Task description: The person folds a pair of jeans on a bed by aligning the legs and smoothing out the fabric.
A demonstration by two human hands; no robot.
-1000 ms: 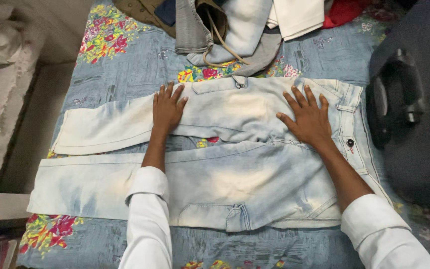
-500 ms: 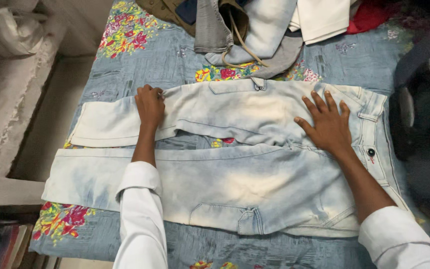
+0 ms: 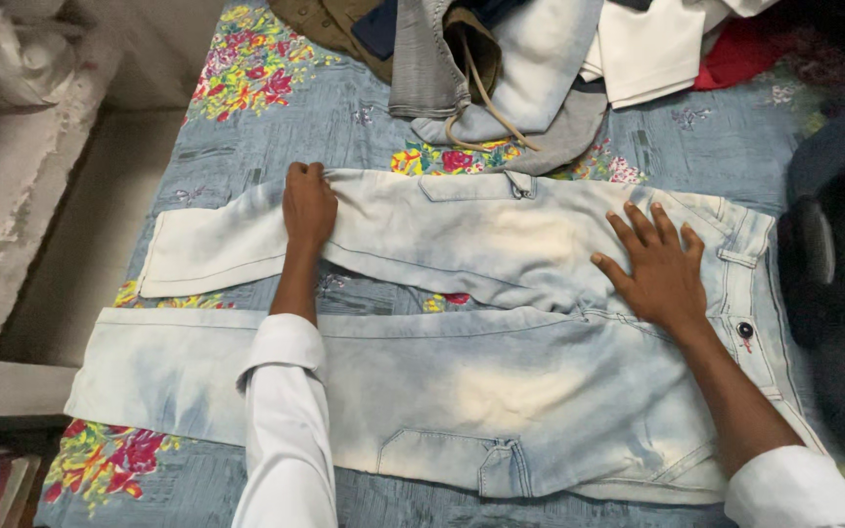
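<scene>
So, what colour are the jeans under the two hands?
The jeans are pale, washed-out blue with faded whitish patches, seen best in the head view.

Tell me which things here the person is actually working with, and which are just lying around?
In use: pale washed jeans, left hand gripping the far leg, right hand flat near the waistband.

Lying about: heap of clothes, floral bedsheet, dark bag.

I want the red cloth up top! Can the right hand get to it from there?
Probably yes: the right hand lies flat on the jeans, and only open bedsheet lies before the red cloth.
</scene>
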